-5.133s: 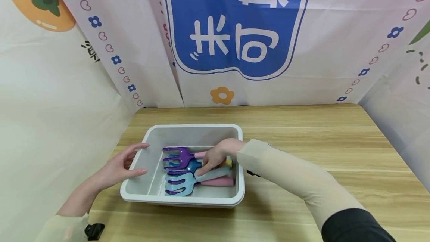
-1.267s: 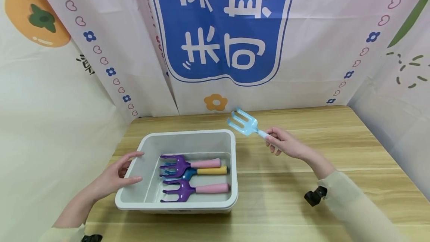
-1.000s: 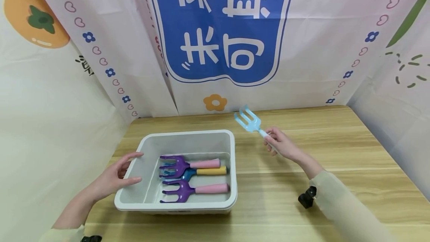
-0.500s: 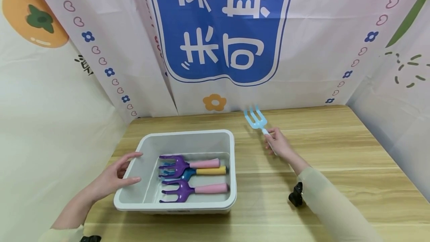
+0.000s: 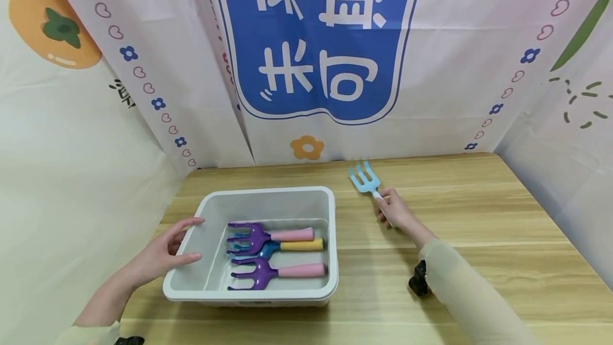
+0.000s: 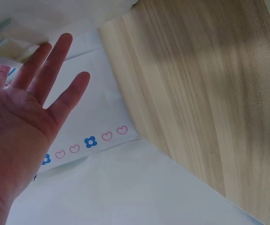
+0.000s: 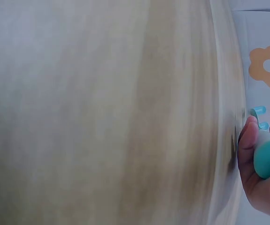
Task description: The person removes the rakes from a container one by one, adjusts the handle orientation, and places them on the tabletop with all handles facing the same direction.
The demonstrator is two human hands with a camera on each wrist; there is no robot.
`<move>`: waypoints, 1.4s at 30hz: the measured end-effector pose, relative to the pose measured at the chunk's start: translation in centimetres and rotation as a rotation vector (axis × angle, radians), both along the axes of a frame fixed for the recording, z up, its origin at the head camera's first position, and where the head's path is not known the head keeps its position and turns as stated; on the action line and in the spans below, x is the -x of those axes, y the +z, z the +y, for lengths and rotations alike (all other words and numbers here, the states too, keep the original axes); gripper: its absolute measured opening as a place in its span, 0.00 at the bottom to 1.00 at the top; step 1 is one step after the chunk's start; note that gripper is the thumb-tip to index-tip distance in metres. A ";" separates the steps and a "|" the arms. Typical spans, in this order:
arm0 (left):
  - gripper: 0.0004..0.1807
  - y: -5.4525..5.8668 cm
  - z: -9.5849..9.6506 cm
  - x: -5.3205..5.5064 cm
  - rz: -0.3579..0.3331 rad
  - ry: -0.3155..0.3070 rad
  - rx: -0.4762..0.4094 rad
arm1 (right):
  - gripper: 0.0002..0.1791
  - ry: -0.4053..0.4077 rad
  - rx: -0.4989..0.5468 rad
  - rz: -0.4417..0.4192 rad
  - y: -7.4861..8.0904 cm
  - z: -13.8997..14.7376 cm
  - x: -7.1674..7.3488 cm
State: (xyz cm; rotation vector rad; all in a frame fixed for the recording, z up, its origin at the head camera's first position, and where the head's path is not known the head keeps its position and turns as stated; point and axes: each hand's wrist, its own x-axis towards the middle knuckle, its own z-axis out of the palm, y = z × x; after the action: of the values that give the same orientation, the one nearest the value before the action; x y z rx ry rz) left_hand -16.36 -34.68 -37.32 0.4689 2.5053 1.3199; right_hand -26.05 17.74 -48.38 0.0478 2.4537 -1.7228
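A light blue garden hand fork (image 5: 366, 183) with a pale handle is in my right hand (image 5: 394, 211), right of the tub near the table's back edge. Its tines point toward the back wall. In the right wrist view my fingers curl round the handle, whose end is teal (image 7: 269, 159). Whether the fork touches the table I cannot tell. My left hand (image 5: 165, 249) rests at the left side of the grey tub (image 5: 270, 295), thumb and index finger over the rim. Its fingers look fairly straight in the left wrist view. Inside the tub lie two purple forks with pink handles (image 5: 301, 270) and a blue fork with a yellow handle (image 5: 301, 244).
The wooden table (image 5: 455, 238) extends to the right of the tub. Printed white cloth (image 5: 445, 95) hangs at the back and both sides. Black wrist devices (image 5: 419, 279) sit on both forearms.
My right hand took the light blue fork out of the tub and carried it right. Since then the fork has turned its tines toward the back and come down slightly. My left hand stays put.
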 end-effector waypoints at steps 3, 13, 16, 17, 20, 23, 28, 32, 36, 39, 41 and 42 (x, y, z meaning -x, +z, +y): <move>0.38 0.0 0.0 0.0 0.004 -0.004 0.001 | 0.17 -0.003 0.005 -0.016 -0.2 -0.1 0.0; 0.38 0.0 0.0 -0.1 -0.001 0.009 0.002 | 0.18 -0.041 -0.003 -0.039 -0.2 0.0 0.3; 0.38 0.0 -0.1 -0.1 0.003 0.014 0.007 | 0.18 -0.052 -0.040 -0.035 0.1 0.2 0.3; 0.38 -0.1 -0.1 -0.1 0.004 0.015 0.008 | 0.18 -0.051 -0.065 -0.031 0.2 0.2 0.4; 0.38 -0.1 -0.1 -0.1 0.004 0.016 0.005 | 0.19 -0.050 -0.184 -0.002 0.4 0.3 0.4; 0.39 0.0 0.0 -0.1 -0.003 0.012 -0.009 | 0.20 -0.054 -0.284 0.014 0.6 0.4 0.4; 0.39 0.0 -0.1 -0.1 -0.003 0.014 -0.004 | 0.20 -0.059 -0.302 -0.008 0.7 0.2 0.3; 0.39 0.0 -0.1 -0.1 0.008 0.017 0.008 | 0.20 -0.066 -0.327 -0.004 0.8 -0.1 0.3; 0.39 0.0 -0.1 -0.1 0.007 0.018 0.003 | 0.20 -0.083 -0.370 0.001 1.0 -0.4 0.3; 0.39 0.0 -0.1 -0.1 0.003 0.016 -0.002 | 0.20 -0.102 -0.407 0.005 1.0 -0.7 0.3; 0.39 -0.1 -0.1 -0.1 0.005 0.013 -0.003 | 0.21 -0.113 -0.426 0.012 1.0 -0.8 0.3; 0.39 -0.1 -0.1 -0.1 0.006 0.011 -0.004 | 0.20 -0.117 -0.437 0.018 1.0 -0.8 0.3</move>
State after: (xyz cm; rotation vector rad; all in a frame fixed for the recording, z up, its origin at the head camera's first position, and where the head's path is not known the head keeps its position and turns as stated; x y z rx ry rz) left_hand -16.25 -34.76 -37.44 0.4611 2.5145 1.3292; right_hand -26.32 16.95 -47.39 0.2265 2.8422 -1.1932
